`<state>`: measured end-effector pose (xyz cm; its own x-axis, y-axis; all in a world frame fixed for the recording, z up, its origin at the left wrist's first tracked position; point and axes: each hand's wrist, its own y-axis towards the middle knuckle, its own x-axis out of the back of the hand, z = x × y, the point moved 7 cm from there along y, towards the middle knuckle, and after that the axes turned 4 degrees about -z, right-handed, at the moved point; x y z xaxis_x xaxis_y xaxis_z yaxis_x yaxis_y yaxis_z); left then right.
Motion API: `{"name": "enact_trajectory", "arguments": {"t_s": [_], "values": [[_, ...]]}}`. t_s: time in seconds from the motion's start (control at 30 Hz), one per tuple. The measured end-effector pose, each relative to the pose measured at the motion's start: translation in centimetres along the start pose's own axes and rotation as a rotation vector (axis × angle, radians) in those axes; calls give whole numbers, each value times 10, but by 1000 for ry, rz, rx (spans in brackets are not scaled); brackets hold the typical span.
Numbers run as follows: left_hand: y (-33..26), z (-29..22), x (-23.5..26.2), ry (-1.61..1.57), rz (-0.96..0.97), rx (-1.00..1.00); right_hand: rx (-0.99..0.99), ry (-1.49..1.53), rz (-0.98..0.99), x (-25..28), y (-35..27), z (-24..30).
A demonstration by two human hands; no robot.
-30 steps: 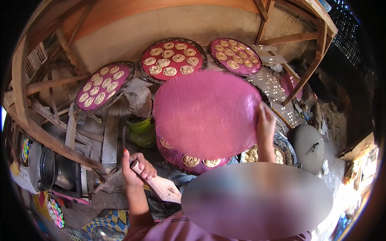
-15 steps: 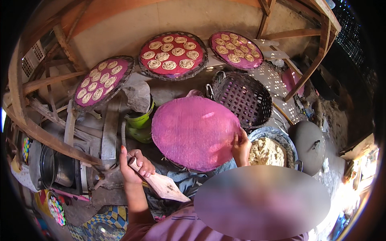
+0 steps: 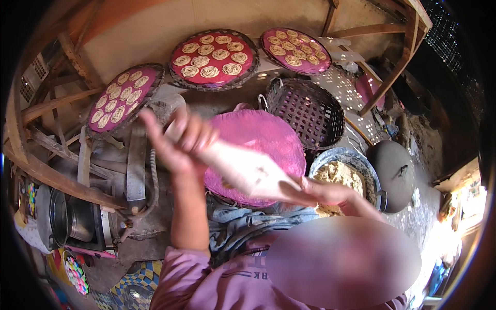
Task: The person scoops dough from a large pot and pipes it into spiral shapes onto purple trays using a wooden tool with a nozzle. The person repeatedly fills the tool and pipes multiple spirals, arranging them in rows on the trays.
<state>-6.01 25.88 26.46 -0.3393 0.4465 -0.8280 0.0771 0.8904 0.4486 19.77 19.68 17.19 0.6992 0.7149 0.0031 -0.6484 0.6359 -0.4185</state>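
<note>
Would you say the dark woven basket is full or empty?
Empty: the basket sits tipped toward the camera, and only its bare weave shows inside.

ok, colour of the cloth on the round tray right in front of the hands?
Bright pink-magenta, plain, no spirals on it: round tray, seen clearly in the head view.

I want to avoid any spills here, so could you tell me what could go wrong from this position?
1. The cone-shaped piping bag stretched between the left hand and right hand might drip onto the bare pink tray below.
2. The right hand sits close to the pot of dough, so an elbow could knock it.
</note>
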Motion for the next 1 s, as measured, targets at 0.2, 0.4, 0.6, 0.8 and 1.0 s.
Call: {"name": "enact_trajectory", "arguments": {"t_s": [0.2,0.4,0.6,0.8,1.0], "values": [[35,142,105,-176,-494,152,-392,-298,-220,58,-26,6],[29,172,139,-352,-349,125,-407,-487,-335,66,-17,-7],[31,178,121,-354,-594,216,-409,-541,-408,74,-36,19],[34,154,99,-223,-485,146,-425,-454,-430,61,-41,3],[32,203,111,-538,-237,194,-342,-435,-417,86,-59,-10]]}}
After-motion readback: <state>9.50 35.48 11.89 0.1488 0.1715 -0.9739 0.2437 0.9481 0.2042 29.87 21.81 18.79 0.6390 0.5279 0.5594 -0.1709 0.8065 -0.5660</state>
